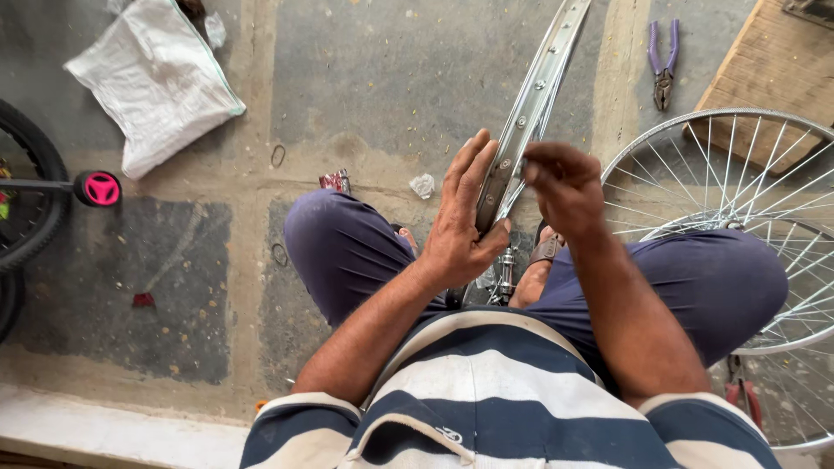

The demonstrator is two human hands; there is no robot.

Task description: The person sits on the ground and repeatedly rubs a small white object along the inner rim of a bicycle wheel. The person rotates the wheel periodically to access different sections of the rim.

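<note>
At the far left edge a black bicycle tyre [26, 187] curves into view, with a pink and black training wheel [98, 188] on a bar just beside it. Above and to the right, a white woven sack [156, 78] lies crumpled on the concrete floor [391, 78]. Further right, a small scrap of crumpled paper [422, 185] sits near the person's left knee.

In the middle, the left hand [460, 221] is wrapped around the near end of a bare silver wheel rim [530, 104], thumb underneath and fingers spread up along its left side. The rim stands edge-on and runs away from the hand up toward the top of the view, between the two knees. The right hand [565, 187] pinches at the rim's right edge, fingertips closed; what they nip is too small to tell.

To the right, purple-handled pliers [663, 61] lie on the floor, near a wooden board [773, 69]. A spoked wheel [747, 217] lies flat beside the right knee.
</note>
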